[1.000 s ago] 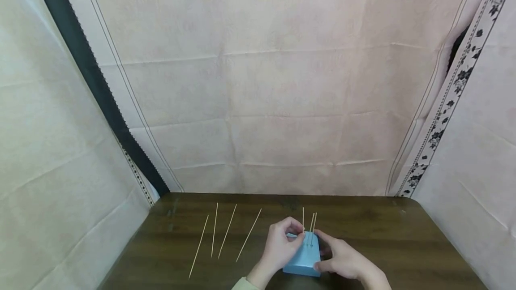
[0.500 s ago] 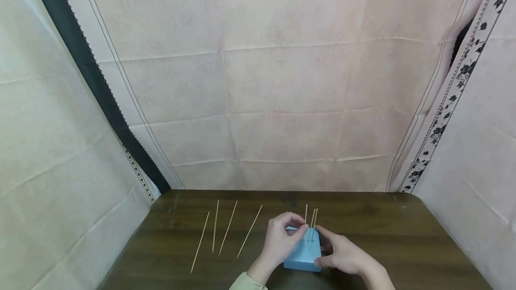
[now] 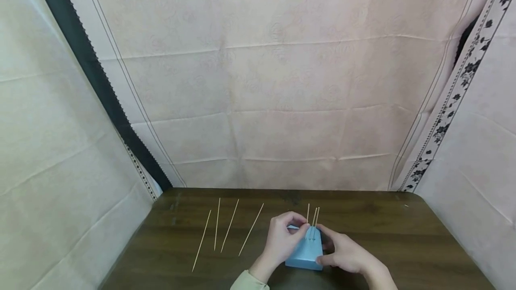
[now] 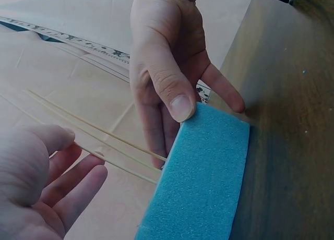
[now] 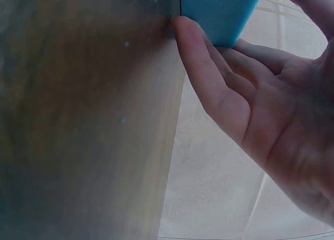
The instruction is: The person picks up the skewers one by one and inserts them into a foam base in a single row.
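A blue foam block (image 3: pixel 304 256) stands on the table with two thin wooden sticks (image 3: pixel 317 215) upright in its top. My left hand (image 3: pixel 280 238) pinches a third stick (image 3: pixel 308 213) between thumb and fingers, just above the block. In the left wrist view this stick (image 4: pixel 125 169) reaches the foam's top face; how deep its tip sits is hidden. My right hand (image 3: pixel 346 254) grips the block from the right. The left wrist view has its thumb on the near edge of the foam (image 4: pixel 201 172); the right wrist view has its fingers (image 5: pixel 209 75) along the block's lower side.
Several loose wooden sticks (image 3: pixel 230 225) lie spread on the dark wooden table (image 3: pixel 169 254), left of the block. Pale cloth (image 3: pixel 282 79) hangs behind the table and on both sides, with a floral border at the right.
The pinched stick has shifted slightly right, closer to the other two, and its top stands a little lower beside them. The right hand keeps its grip. The head view has tilted slightly.
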`<action>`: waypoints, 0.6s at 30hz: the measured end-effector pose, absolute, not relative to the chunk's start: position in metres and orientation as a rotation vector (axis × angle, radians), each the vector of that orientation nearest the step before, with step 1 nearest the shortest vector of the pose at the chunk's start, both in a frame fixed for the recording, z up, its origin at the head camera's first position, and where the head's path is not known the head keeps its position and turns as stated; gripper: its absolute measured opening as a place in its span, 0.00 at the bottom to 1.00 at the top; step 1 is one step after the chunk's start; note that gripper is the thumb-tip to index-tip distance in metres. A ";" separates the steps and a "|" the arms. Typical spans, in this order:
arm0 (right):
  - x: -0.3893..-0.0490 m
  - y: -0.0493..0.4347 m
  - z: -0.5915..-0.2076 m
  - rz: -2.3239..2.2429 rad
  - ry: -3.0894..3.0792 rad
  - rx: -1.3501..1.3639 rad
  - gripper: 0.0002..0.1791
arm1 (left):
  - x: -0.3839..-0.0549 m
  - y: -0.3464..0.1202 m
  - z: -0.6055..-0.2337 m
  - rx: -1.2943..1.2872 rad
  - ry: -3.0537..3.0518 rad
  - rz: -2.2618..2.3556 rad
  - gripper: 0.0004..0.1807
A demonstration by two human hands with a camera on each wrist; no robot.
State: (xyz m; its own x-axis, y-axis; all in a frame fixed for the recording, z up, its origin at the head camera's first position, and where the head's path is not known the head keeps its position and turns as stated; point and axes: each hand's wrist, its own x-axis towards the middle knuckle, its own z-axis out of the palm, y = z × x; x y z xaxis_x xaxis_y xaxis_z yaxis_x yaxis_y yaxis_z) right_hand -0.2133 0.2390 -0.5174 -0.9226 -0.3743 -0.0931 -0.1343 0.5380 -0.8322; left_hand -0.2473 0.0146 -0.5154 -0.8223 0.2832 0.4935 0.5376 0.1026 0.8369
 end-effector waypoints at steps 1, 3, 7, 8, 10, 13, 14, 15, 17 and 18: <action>-0.213 0.239 -0.517 -1.326 2.520 -0.425 0.56 | -0.247 0.014 -0.515 -0.823 -2.172 -1.791 0.03; -0.212 0.239 -0.517 -1.321 2.527 -0.422 0.56 | -0.248 0.014 -0.515 -0.824 -2.182 -1.786 0.03; -0.212 0.239 -0.518 -1.333 2.525 -0.425 0.56 | -0.248 0.014 -0.516 -0.827 -2.195 -1.782 0.02; -0.211 0.238 -0.518 -1.337 2.523 -0.427 0.56 | -0.247 0.014 -0.516 -0.830 -2.196 -1.780 0.02; -0.211 0.238 -0.518 -1.347 2.518 -0.431 0.56 | -0.247 0.015 -0.517 -0.835 -2.196 -1.775 0.02; -0.211 0.238 -0.517 -1.340 2.518 -0.428 0.55 | -0.247 0.015 -0.517 -0.838 -2.202 -1.758 0.02; -0.211 0.238 -0.517 -1.336 2.520 -0.426 0.56 | -0.248 0.015 -0.518 -0.841 -2.204 -1.749 0.02; -0.211 0.238 -0.516 -1.330 2.522 -0.424 0.56 | -0.248 0.015 -0.518 -0.844 -2.206 -1.741 0.02; -0.212 0.238 -0.516 -1.321 2.524 -0.417 0.56 | -0.248 0.015 -0.519 -0.854 -2.207 -1.725 0.02; -0.212 0.239 -0.516 -1.321 2.521 -0.416 0.56 | -0.249 0.015 -0.519 -0.861 -2.206 -1.713 0.02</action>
State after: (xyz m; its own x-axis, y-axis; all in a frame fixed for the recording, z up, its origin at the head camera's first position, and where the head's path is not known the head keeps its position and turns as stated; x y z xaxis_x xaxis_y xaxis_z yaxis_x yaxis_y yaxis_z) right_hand -0.2121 0.2386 -0.5159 -0.9240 -0.3694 -0.0992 -0.1288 0.5447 -0.8287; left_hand -0.2489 0.0146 -0.5192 -0.8046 0.3124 0.5050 0.5667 0.1499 0.8102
